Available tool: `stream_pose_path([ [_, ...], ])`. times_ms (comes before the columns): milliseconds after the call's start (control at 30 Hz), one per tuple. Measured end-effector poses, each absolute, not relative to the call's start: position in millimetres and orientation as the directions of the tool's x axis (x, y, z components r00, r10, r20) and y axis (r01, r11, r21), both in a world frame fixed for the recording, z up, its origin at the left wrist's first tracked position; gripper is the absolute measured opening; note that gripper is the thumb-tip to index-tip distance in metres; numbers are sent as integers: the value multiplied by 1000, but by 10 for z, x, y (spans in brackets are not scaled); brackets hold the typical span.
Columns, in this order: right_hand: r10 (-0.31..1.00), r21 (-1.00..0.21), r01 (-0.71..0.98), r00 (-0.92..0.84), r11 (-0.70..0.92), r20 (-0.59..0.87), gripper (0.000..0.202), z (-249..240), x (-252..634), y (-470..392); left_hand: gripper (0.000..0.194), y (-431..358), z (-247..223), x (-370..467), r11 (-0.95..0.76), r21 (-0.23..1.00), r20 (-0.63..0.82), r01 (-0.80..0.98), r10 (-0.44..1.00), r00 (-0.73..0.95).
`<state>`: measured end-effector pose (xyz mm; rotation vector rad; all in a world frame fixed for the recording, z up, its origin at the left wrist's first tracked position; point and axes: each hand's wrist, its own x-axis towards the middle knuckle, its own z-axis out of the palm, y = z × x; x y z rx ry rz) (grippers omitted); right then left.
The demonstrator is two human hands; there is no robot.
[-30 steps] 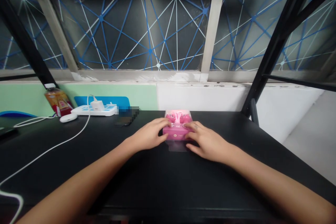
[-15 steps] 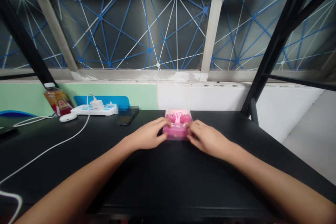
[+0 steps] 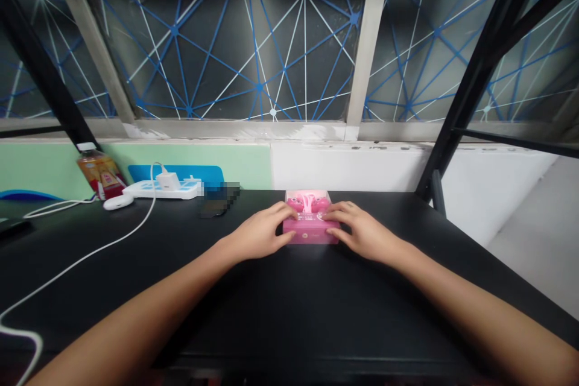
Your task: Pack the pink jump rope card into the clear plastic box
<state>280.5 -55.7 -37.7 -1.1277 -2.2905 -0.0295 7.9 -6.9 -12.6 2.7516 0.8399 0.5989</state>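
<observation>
A pink box [image 3: 310, 235] lies on the black desk in front of me, near the back edge. Its far part has a clear or pale cover with rounded pink shapes and a pale pink strand inside; what they are I cannot tell. White print marks the near part of its top. My left hand [image 3: 263, 232] holds the left side, fingers on top and thumb at the front left corner. On the opposite side, my right hand [image 3: 362, 230] grips it the same way, with its thumb against the front face.
On the left stand a drink bottle [image 3: 100, 170], a white power strip [image 3: 187, 192] with a charger [image 3: 167, 181], and a round white object [image 3: 118, 202]. A white cable [image 3: 104, 246] runs across the desk [image 3: 289, 307]. A dark, partly pixelated object [image 3: 215, 208] lies beside the strip.
The pink box has shifted slightly toward me and to the right. My right thumb now sits further right on its front, so more of the front face shows.
</observation>
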Motion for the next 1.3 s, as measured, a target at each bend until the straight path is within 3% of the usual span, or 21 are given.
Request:
stream_pose_path([
  [400, 732, -201, 752, -482, 627, 481, 34, -310, 2764, -665, 23, -56, -134, 93, -809, 378, 332, 451, 573, 749],
  [600, 736, -228, 734, -501, 640, 455, 44, -296, 2796, -662, 35, -33, -146, 73, -816, 389, 317, 427, 554, 770],
  [833, 753, -194, 779, -458, 596, 472, 24, -293, 2783, -657, 32, -51, -110, 88, -816, 408, 304, 410, 545, 782],
  [1000, 754, -130, 800, -479, 586, 449, 24, -275, 2748, -678, 20, -59, -92, 101, -804, 421, 303, 420, 561, 770],
  [1300, 756, -90, 820, -471, 565, 454, 27, -304, 2726, -676, 20, -39, -94, 103, -797, 425, 292, 430, 570, 768],
])
